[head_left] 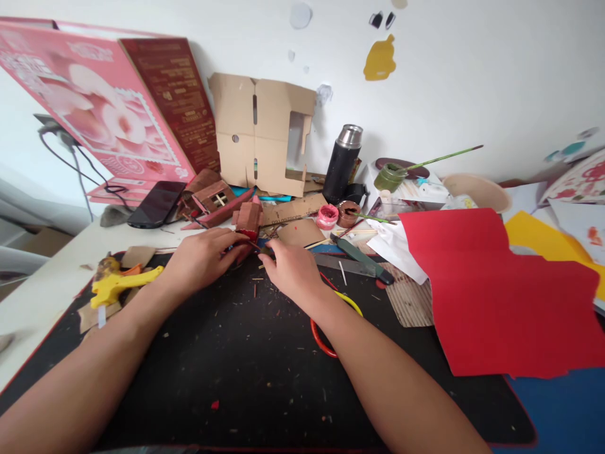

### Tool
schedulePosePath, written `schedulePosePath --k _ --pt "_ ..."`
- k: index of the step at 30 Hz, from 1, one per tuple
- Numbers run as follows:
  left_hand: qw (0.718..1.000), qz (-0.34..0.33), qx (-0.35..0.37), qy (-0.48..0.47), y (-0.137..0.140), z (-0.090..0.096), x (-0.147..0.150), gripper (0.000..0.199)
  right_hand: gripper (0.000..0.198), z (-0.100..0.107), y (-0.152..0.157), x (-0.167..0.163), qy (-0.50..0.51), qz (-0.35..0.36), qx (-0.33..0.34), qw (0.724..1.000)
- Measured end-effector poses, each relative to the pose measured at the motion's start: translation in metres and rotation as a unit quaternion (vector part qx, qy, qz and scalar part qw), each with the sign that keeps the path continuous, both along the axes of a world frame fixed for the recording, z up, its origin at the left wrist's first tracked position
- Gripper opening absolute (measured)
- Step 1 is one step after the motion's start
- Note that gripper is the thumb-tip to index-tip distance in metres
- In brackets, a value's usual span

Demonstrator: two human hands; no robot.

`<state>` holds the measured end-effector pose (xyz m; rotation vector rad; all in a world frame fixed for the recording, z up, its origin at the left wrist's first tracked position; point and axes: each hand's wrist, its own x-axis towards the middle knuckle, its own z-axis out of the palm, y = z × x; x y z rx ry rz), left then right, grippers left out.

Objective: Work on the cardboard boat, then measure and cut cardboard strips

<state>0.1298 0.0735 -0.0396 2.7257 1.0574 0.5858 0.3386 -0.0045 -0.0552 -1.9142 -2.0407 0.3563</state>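
Note:
My left hand is closed in a pinch at the back of the black mat, beside a small reddish-brown painted model piece. A thin dark piece spans the gap between my two hands; its kind is too small to tell. My right hand is closed too, its thumb and finger pressed together at the right end of that piece. A brown model boat with a windowed cabin lies just behind my left hand. Looped red and yellow handles show partly under my right forearm.
A yellow glue gun lies left. A green utility knife, red paper and corrugated cardboard lie right. Behind stand paint jars, a black flask, a cardboard sheet and a pink box. A phone lies left.

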Motion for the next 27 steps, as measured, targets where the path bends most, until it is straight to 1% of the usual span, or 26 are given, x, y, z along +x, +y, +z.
schedulePosePath --k 11,17,27 --pt "1.000 -0.004 -0.001 0.000 -0.0008 0.0027 0.0009 0.039 0.032 0.0001 0.0006 0.0003 0.003 -0.001 0.011 1.000" --pt "1.000 -0.008 0.004 0.004 -0.0007 0.0028 0.0004 0.041 0.033 -0.0004 0.0008 0.0007 0.000 0.002 0.001 1.000" --pt "1.000 -0.014 0.017 -0.005 0.0003 0.0003 -0.0007 0.037 0.034 0.0025 0.0000 0.0005 0.000 0.005 -0.004 1.000"
